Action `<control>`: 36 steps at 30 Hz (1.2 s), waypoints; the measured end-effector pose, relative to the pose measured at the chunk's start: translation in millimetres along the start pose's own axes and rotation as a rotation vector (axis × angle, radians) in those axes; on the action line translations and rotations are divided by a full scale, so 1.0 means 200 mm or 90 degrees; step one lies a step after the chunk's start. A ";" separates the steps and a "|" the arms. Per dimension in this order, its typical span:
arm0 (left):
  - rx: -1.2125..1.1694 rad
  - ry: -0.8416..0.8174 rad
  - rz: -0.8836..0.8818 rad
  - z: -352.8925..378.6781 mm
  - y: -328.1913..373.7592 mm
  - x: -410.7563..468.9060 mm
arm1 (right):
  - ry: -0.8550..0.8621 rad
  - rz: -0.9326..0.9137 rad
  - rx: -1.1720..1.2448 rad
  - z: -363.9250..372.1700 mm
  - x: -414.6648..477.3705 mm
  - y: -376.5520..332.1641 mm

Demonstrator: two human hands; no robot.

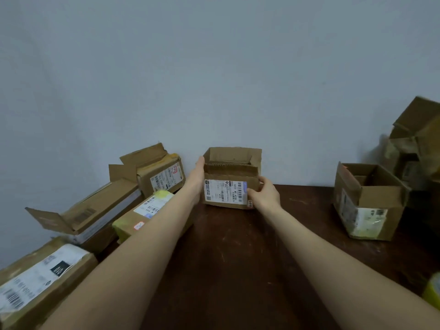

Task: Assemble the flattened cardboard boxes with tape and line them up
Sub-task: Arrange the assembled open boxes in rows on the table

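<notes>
The box stands at the table's far edge, close against the wall. Bare table lies in front of it and on both sides, up to the pile of boxes on the left and the open box well apart on the right, with a stack behind that one. A tape roll shows at the near right edge. The box's top flaps stand up; what is inside cannot be told. The left hand lies flat on its left side, fingers straight and together. The right hand grips its lower right corner, thumb on the labelled front.
</notes>
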State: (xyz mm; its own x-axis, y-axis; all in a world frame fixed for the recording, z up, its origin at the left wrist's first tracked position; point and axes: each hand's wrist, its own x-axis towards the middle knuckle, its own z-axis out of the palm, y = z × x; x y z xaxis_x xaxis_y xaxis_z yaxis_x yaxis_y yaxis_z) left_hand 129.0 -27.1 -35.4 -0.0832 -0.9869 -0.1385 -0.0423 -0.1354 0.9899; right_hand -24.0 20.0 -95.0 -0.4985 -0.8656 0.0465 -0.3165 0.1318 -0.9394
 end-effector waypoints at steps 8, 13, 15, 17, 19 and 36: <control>-0.002 0.001 -0.008 -0.01 0.02 0.19 | -0.068 0.002 -0.023 0.14 0.18 -0.03; 0.266 0.095 0.090 -0.16 0.09 0.12 | 0.030 0.069 -0.112 0.14 0.07 -0.01; 0.390 0.121 0.131 -0.29 0.12 0.06 | -0.035 0.018 -0.082 0.22 -0.01 -0.03; 0.516 0.137 0.151 -0.45 0.13 -0.02 | -0.129 -0.026 -0.039 0.32 -0.08 -0.10; 0.661 0.148 0.143 -0.60 0.12 -0.10 | -0.220 -0.047 -0.021 0.43 -0.15 -0.20; 0.497 0.174 0.332 -0.42 -0.17 -0.57 | -0.194 -0.047 0.094 0.03 -0.49 -0.11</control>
State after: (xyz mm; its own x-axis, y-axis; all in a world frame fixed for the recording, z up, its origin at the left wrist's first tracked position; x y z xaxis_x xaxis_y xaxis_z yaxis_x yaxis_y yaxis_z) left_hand 223.0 82.0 -51.6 -0.0490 -0.9059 0.4206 -0.7215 0.3233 0.6123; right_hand 37.0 97.9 -80.5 -0.2070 -0.9777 0.0339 -0.2117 0.0109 -0.9773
